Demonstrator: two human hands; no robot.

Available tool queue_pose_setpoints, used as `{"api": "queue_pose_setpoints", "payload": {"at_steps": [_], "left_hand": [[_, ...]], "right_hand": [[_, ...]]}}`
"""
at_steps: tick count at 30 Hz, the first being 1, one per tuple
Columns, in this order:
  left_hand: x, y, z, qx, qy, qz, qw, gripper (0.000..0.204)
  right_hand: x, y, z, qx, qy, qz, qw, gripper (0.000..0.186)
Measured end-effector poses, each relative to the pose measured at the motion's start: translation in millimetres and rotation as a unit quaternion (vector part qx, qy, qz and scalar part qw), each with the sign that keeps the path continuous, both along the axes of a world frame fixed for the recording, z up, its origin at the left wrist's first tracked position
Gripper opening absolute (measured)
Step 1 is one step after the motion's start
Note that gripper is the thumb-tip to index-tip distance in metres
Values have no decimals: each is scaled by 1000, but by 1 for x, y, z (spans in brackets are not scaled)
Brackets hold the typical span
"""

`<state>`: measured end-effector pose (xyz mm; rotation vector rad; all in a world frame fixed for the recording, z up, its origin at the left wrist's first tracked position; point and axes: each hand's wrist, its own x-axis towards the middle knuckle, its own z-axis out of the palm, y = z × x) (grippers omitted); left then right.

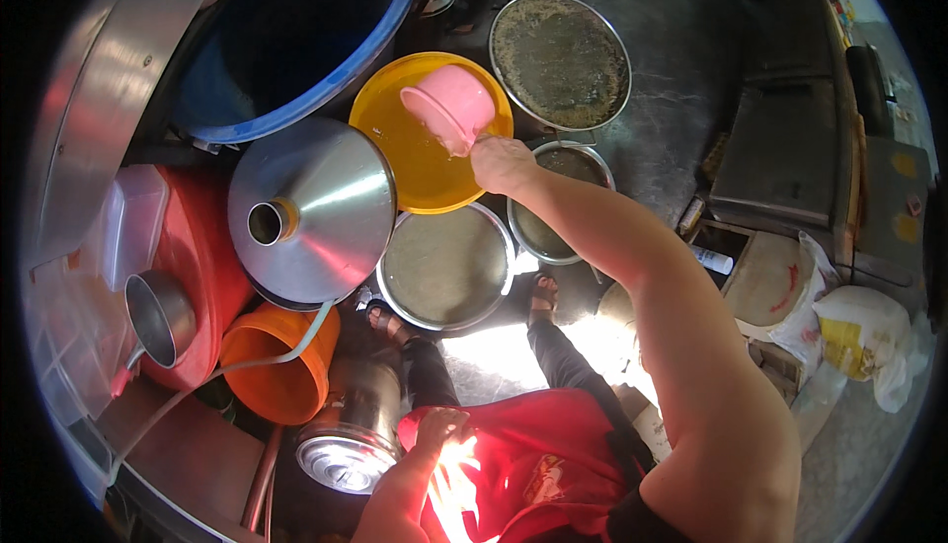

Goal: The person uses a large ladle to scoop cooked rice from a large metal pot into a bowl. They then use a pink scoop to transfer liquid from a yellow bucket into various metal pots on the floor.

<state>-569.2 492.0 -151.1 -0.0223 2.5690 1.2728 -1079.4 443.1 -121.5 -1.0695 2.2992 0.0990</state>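
Blue tub (286, 115): largest vessel, upper left, its rim curving toward the yellow basin.
Metal cone (341, 173): left of centre, spout up.
Yellow basin (395, 173): right of the cone; light liquid or film shows inside, too unclear to name.
Far pan (561, 59): two-handled, round, on the floor beyond the right hand (502, 164).
Near pan (444, 267): on the floor by the person's feet, cloudy contents.
Orange bucket (262, 346): tilted, with a pale hose (314, 331) passing across it.
Small pan (538, 215): partly hidden beneath the right forearm.
Pink scoop (454, 99): tilted over the yellow basin; whether it touches the contents cannot be told.
Right hand: arm stretched out, fingers wrapped around the scoop's handle.
Left hand (442, 429): against the red garment (553, 425), fingers curled; whether they grip cloth cannot be told.
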Motion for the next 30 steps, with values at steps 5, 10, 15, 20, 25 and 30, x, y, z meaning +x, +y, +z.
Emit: {"api": "queue_pose_setpoints", "payload": {"at_steps": [5,10,15,20,25,30], "left_hand": [[15,4,-13,-16,140,96,985,33],[26,1,-14,45,-22,50,997,36],[-6,-24,21,24,-156,-38,987,39],[-6,-28,23,46,-246,-91,964,41],[-8,-42,23,110,-250,-75,959,40],[6,-32,21,96,-171,-5,981,40]], "right_hand": [[1,-22,-58,10,-2,-65,998,29],[7,-42,-109,36,-35,-70,996,31],[12,-63,-136,23,-65,-115,991,35],[20,-85,-99,3,-212,-329,920,37],[21,-56,-161,-153,-294,-549,767,17],[39,-47,-143,-251,-365,-605,662,17]]}}
